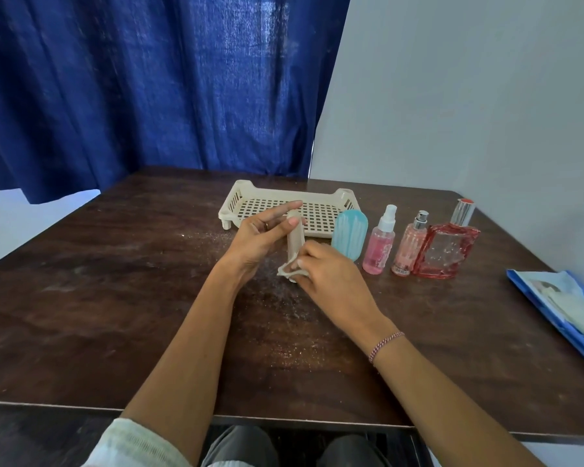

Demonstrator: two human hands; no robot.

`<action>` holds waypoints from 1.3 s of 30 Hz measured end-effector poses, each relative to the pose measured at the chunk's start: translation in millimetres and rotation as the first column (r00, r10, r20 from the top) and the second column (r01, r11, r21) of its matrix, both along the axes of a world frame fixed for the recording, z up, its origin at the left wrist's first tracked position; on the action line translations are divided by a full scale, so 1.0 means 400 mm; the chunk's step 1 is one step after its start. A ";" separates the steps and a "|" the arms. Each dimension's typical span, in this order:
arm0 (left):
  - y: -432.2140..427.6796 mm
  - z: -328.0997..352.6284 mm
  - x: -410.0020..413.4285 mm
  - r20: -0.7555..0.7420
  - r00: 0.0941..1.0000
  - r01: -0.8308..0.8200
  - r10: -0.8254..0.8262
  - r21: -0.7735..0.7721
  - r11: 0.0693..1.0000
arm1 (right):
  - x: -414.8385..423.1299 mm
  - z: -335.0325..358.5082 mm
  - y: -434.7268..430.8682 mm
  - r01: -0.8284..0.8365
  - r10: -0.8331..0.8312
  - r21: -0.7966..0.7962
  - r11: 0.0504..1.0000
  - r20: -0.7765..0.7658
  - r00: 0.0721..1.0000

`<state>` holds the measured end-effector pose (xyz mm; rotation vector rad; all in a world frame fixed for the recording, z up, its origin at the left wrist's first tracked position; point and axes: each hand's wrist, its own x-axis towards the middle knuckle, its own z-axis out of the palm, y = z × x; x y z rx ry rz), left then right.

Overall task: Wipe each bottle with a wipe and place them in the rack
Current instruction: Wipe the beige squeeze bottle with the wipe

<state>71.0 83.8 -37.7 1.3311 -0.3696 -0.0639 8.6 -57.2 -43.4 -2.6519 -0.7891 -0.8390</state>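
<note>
Beige bottle (295, 244) in left hand (260, 237), wipe (289, 269) touching

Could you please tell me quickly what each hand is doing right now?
Left hand: holds the beige bottle upright.
Right hand: pinches the wipe against the bottle's lower part.

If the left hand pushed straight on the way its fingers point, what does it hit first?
Likely the cream rack: the left hand, holding the beige bottle, points over its near edge toward its far wall. Height is unclear.
</note>
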 end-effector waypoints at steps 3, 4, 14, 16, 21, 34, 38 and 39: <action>-0.005 -0.001 0.003 0.008 1.000 0.017 -0.016 -0.007 1.000 | 0.001 0.004 0.000 -0.001 -0.001 0.087 0.996 0.017 1.000; -0.007 -0.001 0.003 0.011 1.000 0.022 -0.021 -0.014 1.000 | 0.001 0.007 0.002 0.000 -0.002 0.107 0.994 0.016 1.000; -0.008 0.000 0.004 -0.019 0.998 0.058 -0.059 -0.054 0.997 | -0.004 0.007 -0.004 0.011 -0.011 0.033 0.999 -0.012 1.000; -0.005 0.000 0.004 -0.019 0.998 0.055 -0.056 -0.042 0.998 | -0.002 0.001 -0.002 -0.011 0.011 0.003 1.000 -0.099 0.995; 0.001 -0.005 0.006 -0.041 0.999 0.031 -0.034 -0.069 0.997 | 0.003 -0.003 -0.008 0.039 -0.014 0.142 0.989 -0.171 0.985; 0.007 -0.016 0.015 -0.069 0.993 0.081 -0.093 -0.159 0.984 | 0.004 -0.010 0.001 0.102 -0.050 0.275 0.956 -0.188 0.981; 0.010 -0.013 0.011 -0.087 0.988 0.109 -0.129 -0.204 0.973 | 0.013 -0.017 0.003 0.091 -0.043 0.353 0.931 -0.141 0.989; 0.009 -0.013 0.012 -0.092 0.986 0.114 -0.137 -0.217 0.969 | 0.016 -0.018 0.001 0.110 -0.062 0.391 0.914 -0.134 0.989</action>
